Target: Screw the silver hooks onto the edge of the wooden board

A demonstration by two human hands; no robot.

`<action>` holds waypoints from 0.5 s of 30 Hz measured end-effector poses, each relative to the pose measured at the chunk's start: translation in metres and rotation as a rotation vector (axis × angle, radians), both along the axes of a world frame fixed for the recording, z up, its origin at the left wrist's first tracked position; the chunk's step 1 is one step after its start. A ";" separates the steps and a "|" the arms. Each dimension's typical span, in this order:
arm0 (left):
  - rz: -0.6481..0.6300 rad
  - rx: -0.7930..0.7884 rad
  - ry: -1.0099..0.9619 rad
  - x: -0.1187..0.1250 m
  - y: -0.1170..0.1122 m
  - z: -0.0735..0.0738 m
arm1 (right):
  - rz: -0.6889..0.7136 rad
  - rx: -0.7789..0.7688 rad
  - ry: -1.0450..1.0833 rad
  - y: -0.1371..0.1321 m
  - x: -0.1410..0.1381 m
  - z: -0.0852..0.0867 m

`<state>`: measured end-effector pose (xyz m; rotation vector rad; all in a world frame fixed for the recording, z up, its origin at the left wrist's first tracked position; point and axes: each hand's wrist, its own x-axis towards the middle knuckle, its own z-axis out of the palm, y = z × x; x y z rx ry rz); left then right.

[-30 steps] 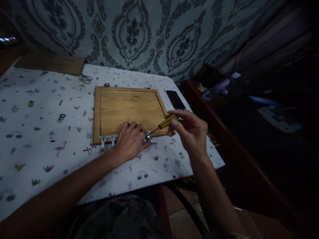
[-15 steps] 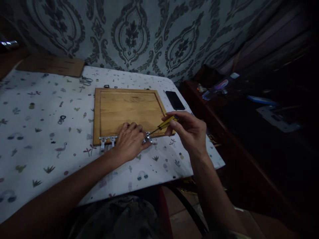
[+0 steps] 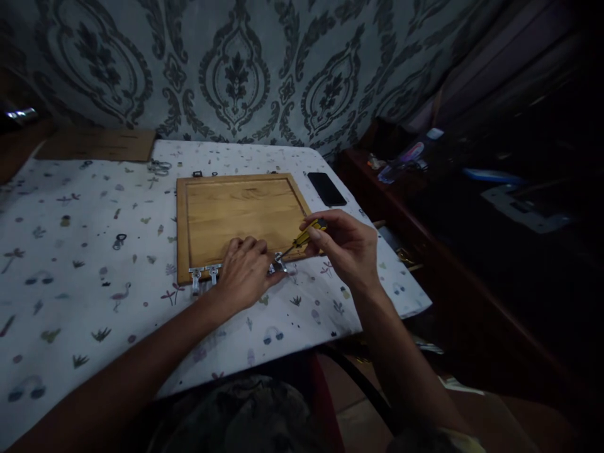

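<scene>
A bottle (image 3: 410, 157) lies at the far right on a dark reddish ledge (image 3: 372, 173), its label (image 3: 417, 150) too small and dim to read, its contents impossible to tell. The table wears a white cloth (image 3: 155, 340) printed with flamingos, cacti and sunglasses; beyond rises a wall (image 3: 236, 82) of dark medallions (rather grand for so dim a room). Mid-table lies a framed wooden panel (image 3: 240, 220), two metal hinges (image 3: 204, 275) along its near edge at left. The left hand (image 3: 243, 274) rests bent-fingered over that edge, thumb beside another hinge (image 3: 279, 262); whether it grips is unclear. The right hand (image 3: 346, 245) pinches a yellow-and-black screwdriver (image 3: 306, 234), tip at that hinge. A phone (image 3: 326, 189) lies right of the panel.
</scene>
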<state>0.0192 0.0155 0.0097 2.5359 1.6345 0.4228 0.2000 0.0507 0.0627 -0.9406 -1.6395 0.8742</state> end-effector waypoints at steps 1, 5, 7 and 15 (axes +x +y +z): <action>0.000 0.010 0.001 0.000 0.000 0.000 | 0.011 0.002 -0.003 0.000 0.001 0.000; -0.003 0.031 -0.006 0.000 -0.001 0.000 | 0.028 0.002 0.004 0.000 0.004 -0.002; -0.007 0.030 -0.003 0.000 -0.001 0.001 | -0.016 0.024 0.032 0.001 0.004 -0.004; -0.011 0.006 -0.010 -0.001 0.000 0.002 | -0.108 0.061 0.086 0.003 0.003 -0.009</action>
